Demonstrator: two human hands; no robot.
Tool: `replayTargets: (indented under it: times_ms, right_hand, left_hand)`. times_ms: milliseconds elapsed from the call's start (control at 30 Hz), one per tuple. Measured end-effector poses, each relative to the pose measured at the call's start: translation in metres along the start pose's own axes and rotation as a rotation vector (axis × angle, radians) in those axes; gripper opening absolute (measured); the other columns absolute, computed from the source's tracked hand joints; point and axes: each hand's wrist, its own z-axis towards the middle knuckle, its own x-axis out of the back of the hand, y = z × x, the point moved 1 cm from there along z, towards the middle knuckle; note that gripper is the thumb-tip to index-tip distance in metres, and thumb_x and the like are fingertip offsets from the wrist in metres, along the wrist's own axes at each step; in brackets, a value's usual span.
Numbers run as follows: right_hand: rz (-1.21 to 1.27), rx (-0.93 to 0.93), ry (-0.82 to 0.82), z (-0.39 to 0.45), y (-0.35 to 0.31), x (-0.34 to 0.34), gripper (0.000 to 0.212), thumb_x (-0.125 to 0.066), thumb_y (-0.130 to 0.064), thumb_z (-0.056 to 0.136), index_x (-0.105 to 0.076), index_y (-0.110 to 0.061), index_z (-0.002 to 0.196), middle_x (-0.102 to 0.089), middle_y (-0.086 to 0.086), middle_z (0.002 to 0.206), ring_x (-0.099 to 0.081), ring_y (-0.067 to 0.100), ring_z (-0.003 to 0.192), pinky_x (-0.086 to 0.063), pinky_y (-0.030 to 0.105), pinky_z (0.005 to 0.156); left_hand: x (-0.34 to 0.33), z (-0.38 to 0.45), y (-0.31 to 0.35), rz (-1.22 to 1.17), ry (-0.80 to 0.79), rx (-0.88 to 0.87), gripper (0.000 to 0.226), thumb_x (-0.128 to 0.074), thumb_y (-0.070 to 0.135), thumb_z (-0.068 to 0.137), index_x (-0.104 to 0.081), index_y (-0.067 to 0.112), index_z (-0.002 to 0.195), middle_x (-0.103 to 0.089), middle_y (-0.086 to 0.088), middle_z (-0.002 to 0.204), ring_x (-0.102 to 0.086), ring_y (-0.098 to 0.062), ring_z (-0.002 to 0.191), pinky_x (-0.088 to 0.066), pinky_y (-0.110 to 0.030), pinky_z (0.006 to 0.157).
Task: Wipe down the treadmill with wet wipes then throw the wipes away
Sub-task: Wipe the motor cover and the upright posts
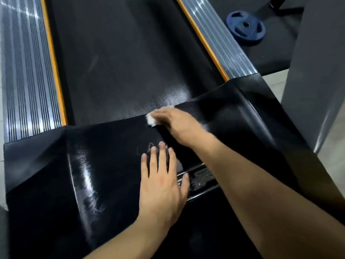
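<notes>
Your right hand (173, 126) reaches across to the far edge of the treadmill's glossy black motor cover (104, 165), where the cover meets the textured running belt (115, 68). Its grip is on the wet wipe (151, 120): the fingers lie over a bunched white wad and press it down on the seam, so only the left end and a strip along the top show. How tightly the fingers curl round it you cannot tell from here, as the hand is blurred.

Your left hand (162, 182) lies flat on the cover nearer to you, fingers straight and spread, holding nothing. It looks like a brace: you are leaning far forward, and the planted palm seems to carry your weight so the wiping hand can press and slide freely.

The wipe's visible part is wadded, with no clear long axis. The treadmill's long axis runs away from you, up the picture, with ribbed grey side rails (29, 75) edged in orange on each side of the belt. The seam runs across that axis, climbing to the right, so a stroke along it probably suits best.

Wet streaks shine on the left part of the cover, so that part seems done; the belt and rails appear not yet wiped
</notes>
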Motion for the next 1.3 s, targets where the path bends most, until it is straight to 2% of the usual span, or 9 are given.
replayTargets:
  times_ms: [100, 267, 500, 700, 767, 900, 1033, 1167, 1300]
  right_hand:
    - [-0.260, -0.269, 0.143, -0.018, 0.070, 0.043, 0.037, -0.053, -0.049, 0.087, -0.073, -0.032, 0.112, -0.070, -0.012, 0.111, -0.062, 0.011, 0.106, -0.044, 0.031, 0.102]
    - [-0.296, -0.595, 0.277, -0.040, 0.112, 0.077, 0.035, -0.036, -0.023, 0.097, -0.067, -0.014, 0.110, -0.066, 0.014, 0.110, -0.061, 0.034, 0.105, -0.045, 0.038, 0.087]
    - [0.112, -0.035, 0.172, -0.094, -0.027, -0.006, 0.033, -0.046, -0.007, 0.094, -0.068, 0.003, 0.115, -0.068, 0.019, 0.119, -0.058, 0.027, 0.115, -0.041, 0.034, 0.104]
    - [-0.223, -0.513, 0.426, -0.119, 0.105, 0.053, 0.036, -0.039, -0.017, 0.095, -0.069, -0.017, 0.116, -0.069, 0.003, 0.114, -0.064, 0.026, 0.107, -0.044, 0.030, 0.100]
    - [-0.250, -0.507, 0.482, -0.116, 0.094, 0.045, 0.036, -0.040, -0.007, 0.093, -0.069, -0.011, 0.114, -0.068, 0.009, 0.113, -0.061, 0.030, 0.109, -0.038, 0.030, 0.103]
    - [0.208, -0.314, 0.346, -0.103, -0.007, -0.015, 0.028, -0.046, -0.007, 0.099, -0.070, -0.008, 0.114, -0.068, 0.006, 0.118, -0.060, 0.014, 0.111, -0.041, 0.027, 0.103]
    - [0.133, -0.018, 0.135, -0.116, -0.038, -0.029, 0.034, -0.043, -0.022, 0.101, -0.068, -0.017, 0.123, -0.065, -0.005, 0.128, -0.055, 0.007, 0.122, -0.037, 0.026, 0.110]
    - [-0.125, -0.394, 0.332, -0.140, 0.031, 0.050, 0.029, -0.056, -0.017, 0.089, -0.076, -0.007, 0.108, -0.074, 0.008, 0.112, -0.065, 0.006, 0.100, -0.042, 0.014, 0.093]
    - [-0.233, -0.634, 0.333, -0.145, 0.039, 0.050, 0.037, -0.038, -0.016, 0.091, -0.074, -0.012, 0.097, -0.073, 0.009, 0.101, -0.066, 0.028, 0.096, -0.047, 0.035, 0.088]
  left_hand:
    - [-0.006, -0.002, 0.000, -0.003, 0.010, 0.002, 0.077, -0.023, 0.058, 0.101, -0.029, 0.006, 0.157, -0.019, -0.018, 0.166, -0.017, -0.035, 0.154, -0.018, -0.056, 0.123]
    - [-0.008, -0.002, 0.000, -0.015, 0.007, -0.002, 0.076, -0.022, 0.059, 0.101, -0.024, 0.008, 0.158, -0.014, -0.015, 0.168, -0.012, -0.031, 0.155, -0.015, -0.055, 0.124]
    - [-0.009, -0.004, -0.002, 0.003, -0.004, -0.007, 0.076, -0.025, 0.057, 0.100, -0.029, 0.006, 0.157, -0.018, -0.015, 0.167, -0.014, -0.031, 0.155, -0.017, -0.055, 0.124]
    - [-0.006, -0.006, -0.001, -0.020, 0.004, -0.012, 0.078, -0.018, 0.060, 0.100, -0.021, 0.010, 0.159, -0.011, -0.013, 0.168, -0.006, -0.028, 0.156, -0.009, -0.052, 0.126]
    - [-0.004, -0.006, -0.001, -0.027, -0.002, -0.011, 0.078, -0.017, 0.061, 0.100, -0.020, 0.009, 0.159, -0.010, -0.013, 0.168, -0.005, -0.029, 0.156, -0.008, -0.052, 0.126]
    - [0.005, -0.004, -0.009, -0.157, -0.036, -0.027, 0.084, -0.019, 0.063, 0.095, -0.014, 0.010, 0.160, -0.007, -0.010, 0.169, -0.005, -0.025, 0.156, -0.001, -0.044, 0.127]
    - [0.025, -0.041, -0.040, -0.121, -0.044, -0.070, 0.083, -0.033, 0.055, 0.092, -0.021, 0.009, 0.159, -0.015, -0.014, 0.167, -0.018, -0.028, 0.154, -0.012, -0.044, 0.127]
    - [0.033, -0.109, -0.051, -0.079, -0.129, -0.166, 0.077, -0.035, 0.057, 0.094, -0.025, 0.019, 0.160, -0.014, -0.006, 0.169, -0.011, -0.024, 0.156, -0.012, -0.045, 0.125]
    - [0.033, -0.146, -0.040, 0.017, -0.182, -0.174, 0.072, -0.038, 0.054, 0.094, -0.038, 0.016, 0.155, -0.027, -0.009, 0.165, -0.025, -0.029, 0.152, -0.022, -0.048, 0.121]
